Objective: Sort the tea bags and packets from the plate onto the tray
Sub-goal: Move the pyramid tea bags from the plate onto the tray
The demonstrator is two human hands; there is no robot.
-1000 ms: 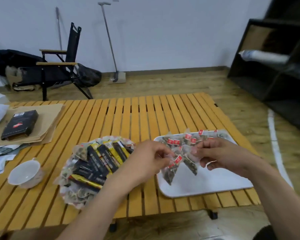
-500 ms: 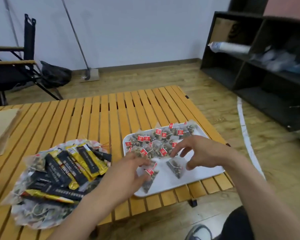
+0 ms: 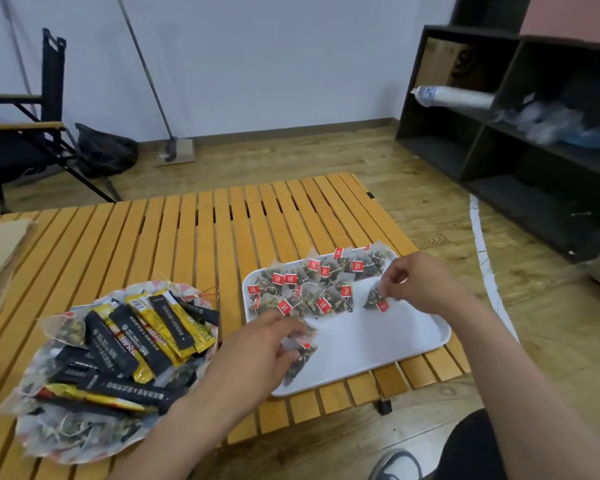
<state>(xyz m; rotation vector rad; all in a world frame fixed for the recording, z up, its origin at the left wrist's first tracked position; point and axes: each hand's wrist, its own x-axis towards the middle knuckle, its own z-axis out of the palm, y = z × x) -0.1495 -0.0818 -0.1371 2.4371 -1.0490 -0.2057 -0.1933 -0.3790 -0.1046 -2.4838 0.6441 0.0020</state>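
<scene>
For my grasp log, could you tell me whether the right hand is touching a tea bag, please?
Touching: the head view shows the right hand pinching a tea bag over the tray.

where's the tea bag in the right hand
Head view: the right hand pinches the tea bag toward the far right of the white tray, right of the tea bag cluster.

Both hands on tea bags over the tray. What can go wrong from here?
1. The right hand pinches a tea bag close to the crowded cluster on the tray; strings may tangle.
2. The stick packets lie heaped on the plate next to the left hand; a brush could spill them off the table.
</scene>
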